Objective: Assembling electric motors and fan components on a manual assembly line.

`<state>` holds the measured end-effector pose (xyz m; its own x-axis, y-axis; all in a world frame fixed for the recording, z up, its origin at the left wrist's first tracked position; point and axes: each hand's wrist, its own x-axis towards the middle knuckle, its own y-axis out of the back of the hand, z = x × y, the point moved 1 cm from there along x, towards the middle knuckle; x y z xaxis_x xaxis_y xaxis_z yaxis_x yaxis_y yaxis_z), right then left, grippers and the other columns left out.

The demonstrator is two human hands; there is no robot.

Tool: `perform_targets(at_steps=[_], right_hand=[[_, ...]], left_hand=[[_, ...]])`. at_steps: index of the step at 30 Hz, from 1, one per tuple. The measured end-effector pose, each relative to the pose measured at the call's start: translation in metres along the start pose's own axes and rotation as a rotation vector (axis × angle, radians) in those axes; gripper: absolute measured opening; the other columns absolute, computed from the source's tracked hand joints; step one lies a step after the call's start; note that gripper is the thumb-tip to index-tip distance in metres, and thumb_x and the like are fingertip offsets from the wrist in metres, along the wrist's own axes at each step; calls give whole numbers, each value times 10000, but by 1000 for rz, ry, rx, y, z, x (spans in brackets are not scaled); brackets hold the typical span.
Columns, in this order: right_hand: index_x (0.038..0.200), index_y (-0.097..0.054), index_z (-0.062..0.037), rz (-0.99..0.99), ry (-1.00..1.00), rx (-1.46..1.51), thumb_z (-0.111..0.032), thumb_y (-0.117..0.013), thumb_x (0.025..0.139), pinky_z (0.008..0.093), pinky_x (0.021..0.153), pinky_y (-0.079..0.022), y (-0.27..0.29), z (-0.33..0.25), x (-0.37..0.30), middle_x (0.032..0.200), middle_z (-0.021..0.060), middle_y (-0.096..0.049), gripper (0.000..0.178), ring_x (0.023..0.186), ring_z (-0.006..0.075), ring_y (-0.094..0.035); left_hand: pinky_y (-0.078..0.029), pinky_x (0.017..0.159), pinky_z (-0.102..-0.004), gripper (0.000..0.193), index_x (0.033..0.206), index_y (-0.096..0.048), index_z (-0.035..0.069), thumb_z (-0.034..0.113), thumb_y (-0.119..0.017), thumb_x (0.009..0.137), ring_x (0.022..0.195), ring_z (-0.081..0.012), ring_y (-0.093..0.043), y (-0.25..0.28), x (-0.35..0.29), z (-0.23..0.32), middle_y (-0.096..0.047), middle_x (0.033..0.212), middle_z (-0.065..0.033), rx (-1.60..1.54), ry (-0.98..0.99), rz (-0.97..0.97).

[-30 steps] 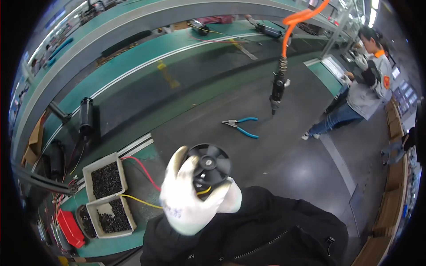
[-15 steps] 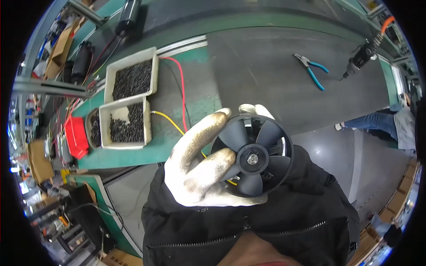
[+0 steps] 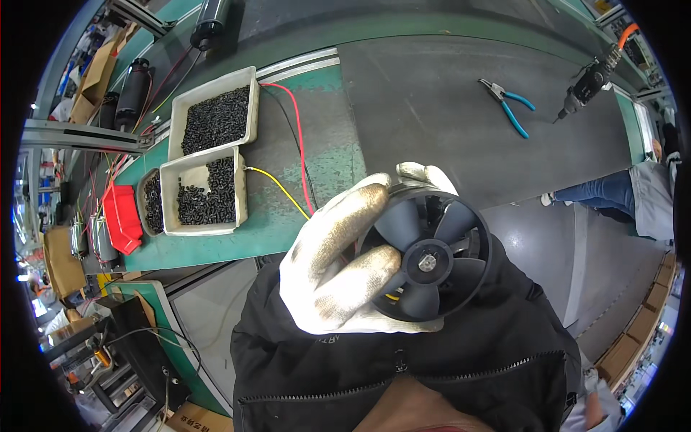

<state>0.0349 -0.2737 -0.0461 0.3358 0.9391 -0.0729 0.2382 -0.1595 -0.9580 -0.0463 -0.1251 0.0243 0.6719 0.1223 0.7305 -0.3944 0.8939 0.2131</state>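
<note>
A black axial fan (image 3: 468,270) with a round housing and several blades is held up in front of my chest, its hub facing up. My left hand (image 3: 324,273), in a white glove with worn tan fingertips, is closed round its left side, one finger against the hub area. Gloved fingertips of my right hand (image 3: 426,175) show at the far rim of the fan; the rest of that hand is hidden behind the housing. A red wire (image 3: 299,137) and a yellow wire (image 3: 281,189) run across the bench toward the fan and my left hand.
Two white bins (image 3: 171,129) of small black parts stand at left, beside a red bin (image 3: 122,219). Blue-handled pliers (image 3: 515,115) lie on the dark mat (image 3: 403,93). A power screwdriver (image 3: 590,90) hangs at far right. Another person's legs (image 3: 597,193) show at right.
The fan and both hands have shifted slightly to the right. My grip looks the same. At the lower right, another person's arm and clothing have shifted.
</note>
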Motion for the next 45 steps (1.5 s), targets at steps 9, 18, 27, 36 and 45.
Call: perform_targets(at_steps=[9,18,27,36,45], right_hand=[[1353,-422,-36,-10,1,172,-260,-682,864,383,945,-495,-4,-7,-4,1204,140,-597,597,1091,243,-604],[1355,-420,-47,-41,-61,313,-279,-635,925,382,944,-500,0,-14,10,1201,130,-602,534,1085,225,-606],[1283,-475,-52,306,397,-569,-117,-647,905,362,904,-522,-20,-24,2,1183,91,-583,420,1077,200,-596],[1134,-569,-15,553,563,-1014,-272,-670,863,339,700,-529,1,-235,70,946,81,-641,387,785,190,-631],[1331,-544,33,1315,-42,-2183,-550,-691,801,374,1065,-374,91,-453,204,1332,228,-566,802,1281,332,-509]], left_hand=[[-526,898,-514,564,899,-639,-43,315,-884,538,1060,-496,-618,-12,0,3,-557,1158,-362,19,8,39],[-567,770,-526,515,874,-624,-49,291,-851,560,922,-473,-672,-19,5,-6,-607,1026,-346,-10,-102,207],[-507,870,-476,910,1270,-464,-55,363,-853,562,1024,-470,-598,-24,62,-13,-484,1304,-337,250,42,-121],[-537,768,-396,465,1142,-584,5,106,-673,697,842,-329,-658,72,-53,-27,-691,997,-183,260,155,-144],[-517,707,-401,310,1043,-680,8,59,-693,738,775,-314,-653,86,-106,-52,-703,903,-132,390,471,-120]])
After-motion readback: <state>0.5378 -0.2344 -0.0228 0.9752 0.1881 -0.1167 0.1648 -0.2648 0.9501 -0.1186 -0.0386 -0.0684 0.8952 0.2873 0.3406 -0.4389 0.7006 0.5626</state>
